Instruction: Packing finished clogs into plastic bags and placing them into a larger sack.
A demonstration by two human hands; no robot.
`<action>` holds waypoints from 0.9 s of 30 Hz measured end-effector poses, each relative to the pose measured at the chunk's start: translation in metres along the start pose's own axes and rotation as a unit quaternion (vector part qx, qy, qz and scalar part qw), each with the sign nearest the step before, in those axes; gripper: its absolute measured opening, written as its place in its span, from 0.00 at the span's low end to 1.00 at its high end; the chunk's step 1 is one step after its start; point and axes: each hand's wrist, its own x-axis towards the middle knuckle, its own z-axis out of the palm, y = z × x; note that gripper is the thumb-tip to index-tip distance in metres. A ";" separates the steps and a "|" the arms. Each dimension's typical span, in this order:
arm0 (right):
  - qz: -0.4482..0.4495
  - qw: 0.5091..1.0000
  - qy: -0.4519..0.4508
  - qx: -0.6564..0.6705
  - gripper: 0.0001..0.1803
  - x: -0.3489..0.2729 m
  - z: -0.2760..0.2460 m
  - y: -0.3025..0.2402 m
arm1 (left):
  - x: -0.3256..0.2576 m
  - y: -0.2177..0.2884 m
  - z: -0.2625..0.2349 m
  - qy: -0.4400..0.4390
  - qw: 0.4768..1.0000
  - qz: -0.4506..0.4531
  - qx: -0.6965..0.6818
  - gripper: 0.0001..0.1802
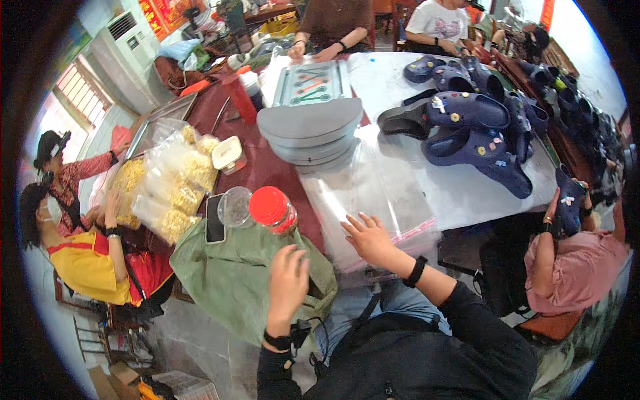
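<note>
My right hand (370,240) lies with its fingers spread on a stack of clear plastic bags (373,180) at the table's near edge. My left hand (288,283) is held above a green cloth (227,280), its fingers stretched out, somewhat blurred, with nothing in them. Just beyond it stands a jar with a red lid (269,207). Beside the jar are a clear round tub (235,207) and a phone (215,219). Several grey half-round cases (310,123) are piled past the bags.
Dark blue clogs (467,110) with charms cover the right side. Bags of small yellow pieces (177,187) and a white-lidded tub (228,155) sit left. A tray (312,83) and a red bottle (239,99) stand farther back. People sit around; one at right holds a clog (568,200).
</note>
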 end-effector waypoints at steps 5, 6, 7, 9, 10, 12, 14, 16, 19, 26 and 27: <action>-0.038 0.996 -0.051 -0.056 0.24 -0.005 0.014 0.024 | 0.013 0.004 0.086 -0.064 0.993 0.102 -0.015 0.11; -0.049 0.996 -0.039 -0.058 0.25 -0.004 0.016 0.025 | 0.015 0.003 0.099 -0.065 0.992 0.105 0.027 0.11; -0.046 0.996 -0.038 -0.062 0.25 -0.004 0.017 0.026 | 0.014 0.000 0.108 -0.066 0.990 0.107 0.071 0.12; -0.043 0.994 -0.091 -0.046 0.26 0.000 0.008 0.023 | 0.013 0.002 0.117 -0.068 0.990 0.090 0.084 0.12; -0.034 0.994 -0.097 -0.042 0.27 0.003 0.015 0.026 | 0.013 0.000 0.121 -0.063 0.991 0.074 0.094 0.12; -0.022 0.995 -0.081 -0.055 0.26 0.007 0.015 0.028 | 0.015 0.003 0.123 -0.060 0.991 0.062 0.101 0.12; -0.011 0.995 -0.066 -0.067 0.26 0.007 0.012 0.036 | 0.015 0.005 0.123 -0.066 0.988 0.079 0.116 0.17; 0.006 0.991 -0.037 -0.129 0.26 0.007 0.009 0.044 | 0.014 -0.001 0.123 -0.067 0.987 0.085 0.122 0.18; 0.077 0.983 -0.035 -0.166 0.27 0.008 -0.014 0.064 | 0.016 -0.003 0.123 -0.065 0.985 0.094 0.130 0.18; 0.294 0.949 -0.067 -0.094 0.32 -0.013 -0.031 0.134 | 0.016 -0.006 0.124 -0.089 0.989 0.053 0.108 0.18; 0.297 0.950 -0.046 -0.084 0.33 -0.018 -0.029 0.138 | 0.016 -0.004 0.123 -0.090 0.989 0.054 0.106 0.18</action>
